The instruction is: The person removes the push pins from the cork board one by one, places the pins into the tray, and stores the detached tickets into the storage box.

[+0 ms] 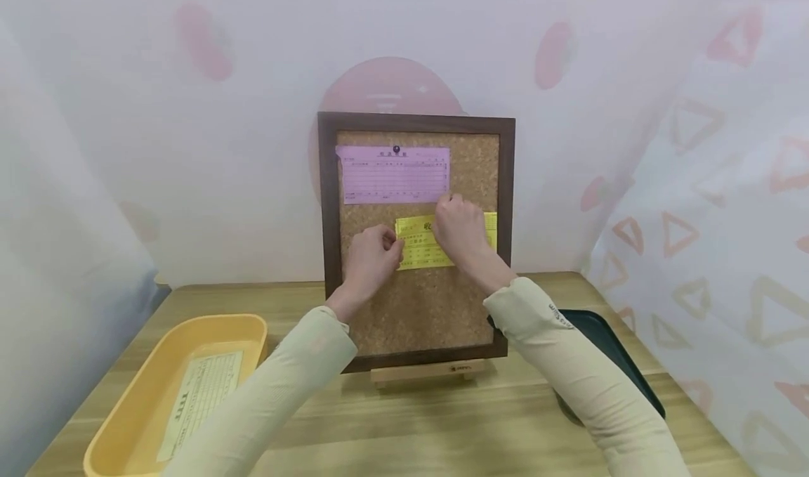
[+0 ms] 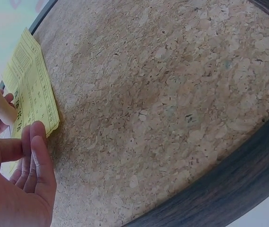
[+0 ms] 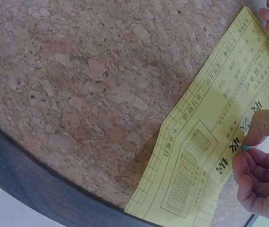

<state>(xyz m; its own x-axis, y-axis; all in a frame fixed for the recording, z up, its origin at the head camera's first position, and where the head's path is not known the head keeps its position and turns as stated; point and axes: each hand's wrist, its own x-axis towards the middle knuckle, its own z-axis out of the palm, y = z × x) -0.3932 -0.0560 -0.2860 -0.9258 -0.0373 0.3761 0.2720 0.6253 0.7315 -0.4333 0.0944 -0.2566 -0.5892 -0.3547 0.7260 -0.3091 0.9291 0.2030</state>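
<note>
A framed corkboard (image 1: 417, 315) stands upright in the middle of the table. Across its right half lies a yellow receipt slip (image 1: 422, 256), printed in black. My left hand (image 1: 369, 258) pinches the slip's left edge between thumb and fingers. Over the slip's top part, my right hand (image 1: 463, 232) holds a small teal push pin (image 3: 246, 148) between thumb and finger; the pin's tip is hidden. Higher on the cork hangs a purple slip (image 1: 397, 176), with a black push pin (image 1: 396, 149) at its top edge.
The board leans on a low wooden stand (image 1: 430, 373). To the left, a yellow tray (image 1: 101, 431) holds a pale printed slip (image 1: 204, 396). A dark green tray (image 1: 622, 357) sits at the right, partly behind my sleeve. Patterned cloth (image 1: 253, 182) hangs behind the table.
</note>
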